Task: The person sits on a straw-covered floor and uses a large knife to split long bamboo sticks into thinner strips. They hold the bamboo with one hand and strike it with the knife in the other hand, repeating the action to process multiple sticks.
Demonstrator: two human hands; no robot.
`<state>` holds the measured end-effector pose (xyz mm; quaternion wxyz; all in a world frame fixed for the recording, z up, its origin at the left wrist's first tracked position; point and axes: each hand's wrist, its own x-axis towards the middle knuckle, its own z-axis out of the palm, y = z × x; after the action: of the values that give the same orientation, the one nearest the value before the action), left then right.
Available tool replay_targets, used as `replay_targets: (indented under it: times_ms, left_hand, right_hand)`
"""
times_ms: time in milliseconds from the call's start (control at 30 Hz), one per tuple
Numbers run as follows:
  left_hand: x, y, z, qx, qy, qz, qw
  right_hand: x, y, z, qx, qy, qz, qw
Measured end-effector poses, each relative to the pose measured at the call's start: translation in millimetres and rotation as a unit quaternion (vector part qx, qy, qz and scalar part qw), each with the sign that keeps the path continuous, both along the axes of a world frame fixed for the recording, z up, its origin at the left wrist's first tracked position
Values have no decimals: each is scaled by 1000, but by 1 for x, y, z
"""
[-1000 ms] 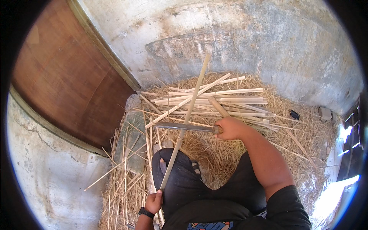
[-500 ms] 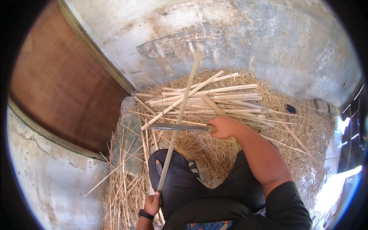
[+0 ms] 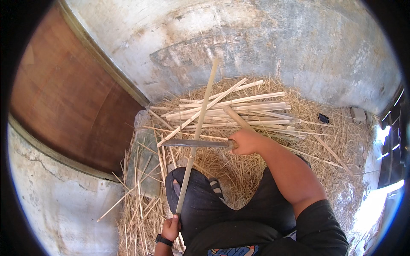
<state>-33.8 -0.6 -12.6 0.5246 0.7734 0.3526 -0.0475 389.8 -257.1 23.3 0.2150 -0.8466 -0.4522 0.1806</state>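
Observation:
My left hand (image 3: pixel 171 228), low and left of my leg, is closed around the near end of a long pale bamboo strip (image 3: pixel 185 184). The strip slants up and away past my left knee. In my right hand (image 3: pixel 245 141) is the handle of a long knife (image 3: pixel 192 144), its dark blade pointing left across the strip. Blade and strip cross just beyond the knee; whether they touch I cannot tell. A thicker round stick (image 3: pixel 236 117) reaches the far side of my right fist, and its lower end is hidden.
Beyond my hands, several split bamboo strips (image 3: pixel 256 97) lie piled on straw and shavings (image 3: pixel 226 166). A brown door panel (image 3: pixel 72 94) stands at the left, a stained wall (image 3: pixel 265 42) behind. A small black object (image 3: pixel 323 118) and a pale block (image 3: pixel 358 114) are at the right.
The view has shifted slightly. The long knife appears slightly lower along its blade against the bamboo strip; both hands keep their hold.

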Motion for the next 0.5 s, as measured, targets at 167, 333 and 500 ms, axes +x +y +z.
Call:
replay_targets:
  times_ms: [167,333,500]
  left_hand:
    - [-2,4,-5,-1,7,2,1000]
    - [1,3,-2,0,11,3,1000]
    - [1,-3,3,23,4,0,1000]
  right_hand:
    - [-4,3,10,-30,8,8,999]
    - [-5,3,7,-26,9,8,1000]
    - [-1,-8,19,23,-24,3,999]
